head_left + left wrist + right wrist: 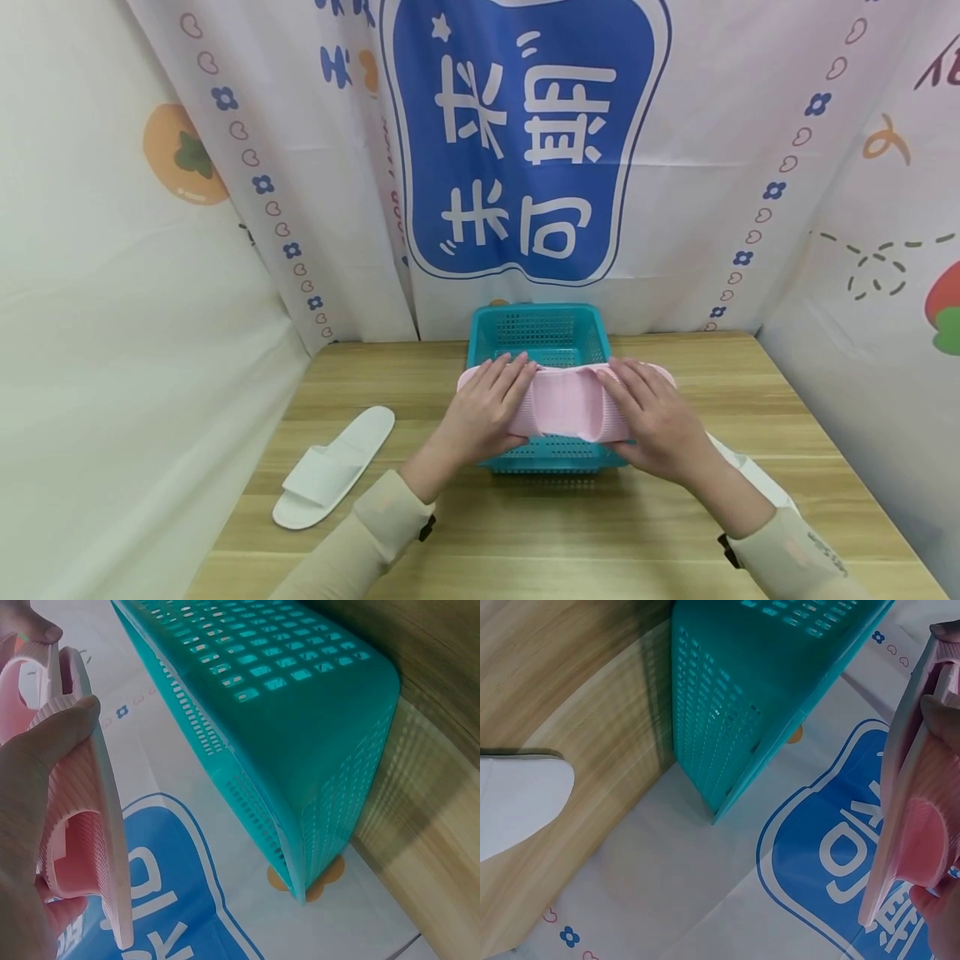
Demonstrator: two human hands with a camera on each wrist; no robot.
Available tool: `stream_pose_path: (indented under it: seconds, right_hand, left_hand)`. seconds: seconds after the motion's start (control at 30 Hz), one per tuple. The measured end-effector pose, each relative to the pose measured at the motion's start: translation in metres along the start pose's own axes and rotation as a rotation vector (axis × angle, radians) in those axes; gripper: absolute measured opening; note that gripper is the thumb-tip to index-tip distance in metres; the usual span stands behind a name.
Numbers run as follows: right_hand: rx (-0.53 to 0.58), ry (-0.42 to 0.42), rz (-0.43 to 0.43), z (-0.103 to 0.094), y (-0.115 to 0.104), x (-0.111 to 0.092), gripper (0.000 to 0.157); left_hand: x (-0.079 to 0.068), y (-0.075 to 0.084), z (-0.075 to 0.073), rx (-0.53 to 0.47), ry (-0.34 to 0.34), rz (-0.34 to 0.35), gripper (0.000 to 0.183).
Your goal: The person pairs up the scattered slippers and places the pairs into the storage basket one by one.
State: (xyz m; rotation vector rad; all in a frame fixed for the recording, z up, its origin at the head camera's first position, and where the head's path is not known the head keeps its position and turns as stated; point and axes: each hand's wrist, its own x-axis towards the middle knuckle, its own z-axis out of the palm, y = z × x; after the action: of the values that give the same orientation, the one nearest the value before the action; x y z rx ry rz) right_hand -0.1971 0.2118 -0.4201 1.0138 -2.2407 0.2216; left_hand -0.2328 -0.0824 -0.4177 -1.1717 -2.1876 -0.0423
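A pair of ribbed pink slippers [567,402] lies sole to sole between my hands, raised over the teal basket [536,309]. My left hand [483,412] grips one end, fingers laid over the top and thumb below. At the other end my right hand [663,423] holds in the same way. Both soles show edge-on beside the right thumb in the right wrist view, where the pink slippers [911,795] overlap the backdrop. In the left wrist view the basket [322,765] stands beyond the slippers. The slippers hide part of the basket's inside in the head view.
One white slipper [330,471] lies on the wooden table [480,550] at the left. Another white slipper [761,483] is at the right, partly hidden by my right forearm. A printed cloth [337,208] hangs behind the basket, close to its back side.
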Motion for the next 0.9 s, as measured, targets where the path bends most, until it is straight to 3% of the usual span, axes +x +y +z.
stream_pose_path:
  seconds: [0.4, 0.9]
  right_hand:
    - [-0.005, 0.016, 0.000, 0.0048, -0.0028, 0.0013, 0.113]
    - [-0.020, 0.023, 0.005, 0.0062, -0.0064, 0.0042, 0.106]
  left_hand:
    - [0.0019, 0.0017, 0.0011, 0.018, 0.004, 0.013, 0.108]
    - [0.0035, 0.0028, 0.0007, 0.022, -0.016, 0.013, 0.108]
